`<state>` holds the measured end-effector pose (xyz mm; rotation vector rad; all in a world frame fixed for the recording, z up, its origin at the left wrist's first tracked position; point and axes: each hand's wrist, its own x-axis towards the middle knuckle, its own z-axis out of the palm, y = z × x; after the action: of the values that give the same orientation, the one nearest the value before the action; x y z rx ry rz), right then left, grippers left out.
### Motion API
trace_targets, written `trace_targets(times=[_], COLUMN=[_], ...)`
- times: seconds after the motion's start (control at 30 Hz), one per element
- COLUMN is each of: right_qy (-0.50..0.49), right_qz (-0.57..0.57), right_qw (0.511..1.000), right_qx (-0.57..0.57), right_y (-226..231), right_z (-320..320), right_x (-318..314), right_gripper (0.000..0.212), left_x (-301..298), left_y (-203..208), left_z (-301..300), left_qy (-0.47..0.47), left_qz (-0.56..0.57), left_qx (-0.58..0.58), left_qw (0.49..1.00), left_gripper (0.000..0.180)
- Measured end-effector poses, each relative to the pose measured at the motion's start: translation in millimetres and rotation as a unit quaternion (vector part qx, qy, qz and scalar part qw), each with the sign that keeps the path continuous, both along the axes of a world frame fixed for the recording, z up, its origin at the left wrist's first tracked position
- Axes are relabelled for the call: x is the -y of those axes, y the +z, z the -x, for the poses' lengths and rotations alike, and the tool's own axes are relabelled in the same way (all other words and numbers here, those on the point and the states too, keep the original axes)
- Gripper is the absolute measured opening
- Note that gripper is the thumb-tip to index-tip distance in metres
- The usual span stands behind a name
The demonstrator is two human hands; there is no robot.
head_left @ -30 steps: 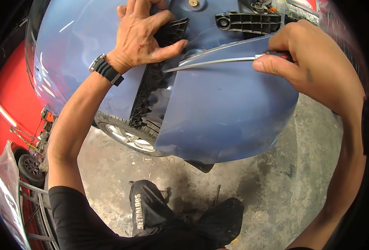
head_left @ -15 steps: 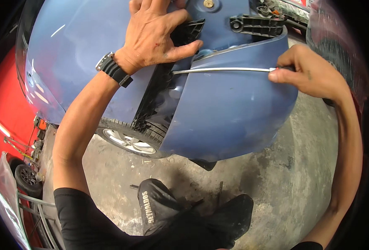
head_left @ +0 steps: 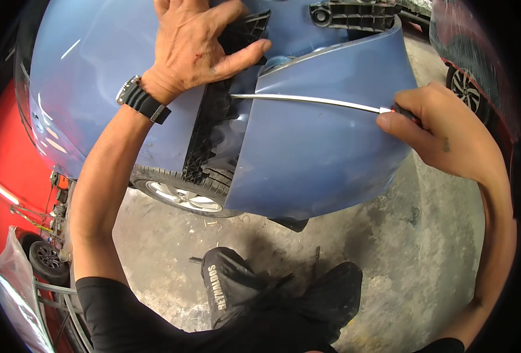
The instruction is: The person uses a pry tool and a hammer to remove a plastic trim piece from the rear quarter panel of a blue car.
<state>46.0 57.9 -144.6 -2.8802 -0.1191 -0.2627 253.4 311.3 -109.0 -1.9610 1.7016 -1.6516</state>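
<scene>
My right hand [head_left: 449, 132] is closed round the dark handle of a long screwdriver [head_left: 319, 101], its thumb along the near side. The thin silver shaft bows slightly and crosses the top of a blue car bumper [head_left: 322, 159]. Its tip reaches a black plastic bracket [head_left: 204, 129] in the gap between bumper and blue fender [head_left: 131, 100]. Above that tip, my left hand [head_left: 190, 50] lies spread over the fender edge and the bracket's upper part, thumb stretched toward the bumper. Its fingertips are cut off by the top edge of the view.
Below the fender shows a wheel [head_left: 190, 194]. Another black bracket [head_left: 354, 16] sits above the bumper's upper edge. A plastic-covered car [head_left: 469, 47] stands at the right. At the left are a red car [head_left: 7, 141] and a loose wheel [head_left: 48, 259]. My knees are below the bumper.
My right hand has lowered and tilted the screwdriver's handle end, and the shaft bows more. The view has shifted a little; the left hand keeps its place on the fender edge.
</scene>
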Motion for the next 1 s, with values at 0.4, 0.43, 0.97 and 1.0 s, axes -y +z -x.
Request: trace_targets(times=[0.4,0.43,0.97,1.0], right_qy=[-0.071,-0.066,-0.032,-0.014], right_qz=[-0.147,-0.166,0.122,0.153], right_qw=[0.986,0.982,0.986,0.973], right_qx=[-0.04,-0.064,0.107,0.173], right_y=[-37.2,-41.1,-26.0,-25.6], right_z=[8.5,1.5,-40.8,-38.9], right_x=[-21.3,-16.7,26.8,25.7], right_gripper=[0.042,0.042,0.052,0.052], left_x=[0.6,0.4,4.3,3.6], left_y=[-4.2,-3.9,-0.7,0.1], left_z=[-13.3,-13.6,-9.8,-7.0], left_qy=[-0.02,-0.014,-0.062,-0.061], left_qz=[0.007,0.001,0.009,0.006], left_qx=[0.064,0.07,0.071,0.062], left_qw=[0.998,0.997,0.995,0.996], left_gripper=[0.045,0.044,0.044,0.044])
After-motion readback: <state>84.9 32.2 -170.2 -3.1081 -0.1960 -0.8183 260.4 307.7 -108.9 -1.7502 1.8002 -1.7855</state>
